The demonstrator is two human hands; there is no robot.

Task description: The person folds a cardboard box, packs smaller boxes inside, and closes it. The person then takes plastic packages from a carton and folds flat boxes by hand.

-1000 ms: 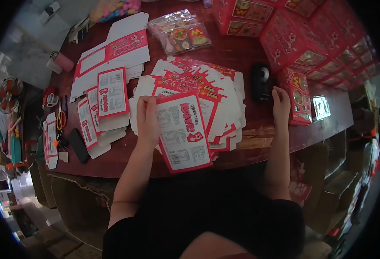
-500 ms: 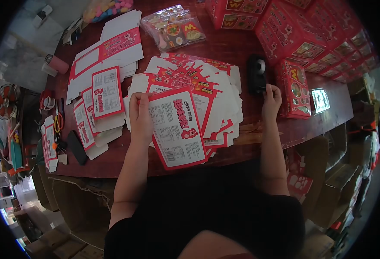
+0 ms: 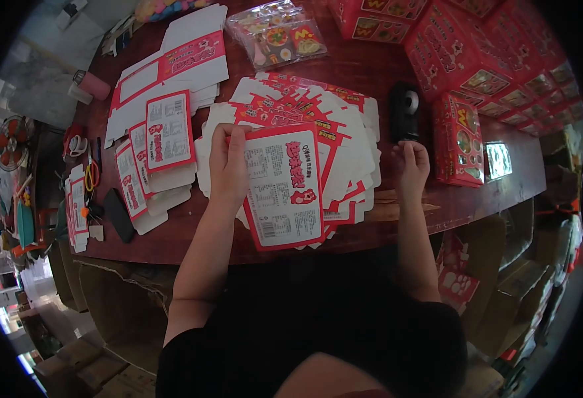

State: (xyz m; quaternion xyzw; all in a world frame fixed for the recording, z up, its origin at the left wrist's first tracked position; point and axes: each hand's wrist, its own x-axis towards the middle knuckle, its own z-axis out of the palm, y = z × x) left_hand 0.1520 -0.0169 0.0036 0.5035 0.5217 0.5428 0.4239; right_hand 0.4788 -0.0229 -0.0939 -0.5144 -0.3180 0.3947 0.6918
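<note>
My left hand grips the left edge of a red-and-white printed carton, thumb on its printed face. Beneath and behind the carton spreads a fanned pile of flat cartons. To the right, my right hand has its fingers pinched together just below the black tape dispenser; whatever they hold is too small to make out. An assembled red box stands upright to the right of that hand.
Flat cartons lie in stacks at the left, beside a black phone-like object and yellow-handled scissors. Plastic-wrapped packs lie at the back. Stacked red boxes fill the back right. Cardboard boxes stand below the table.
The view has shifted slightly. The held carton is turned a little more upright. My right hand has moved slightly down from the dispenser, its fingers still together.
</note>
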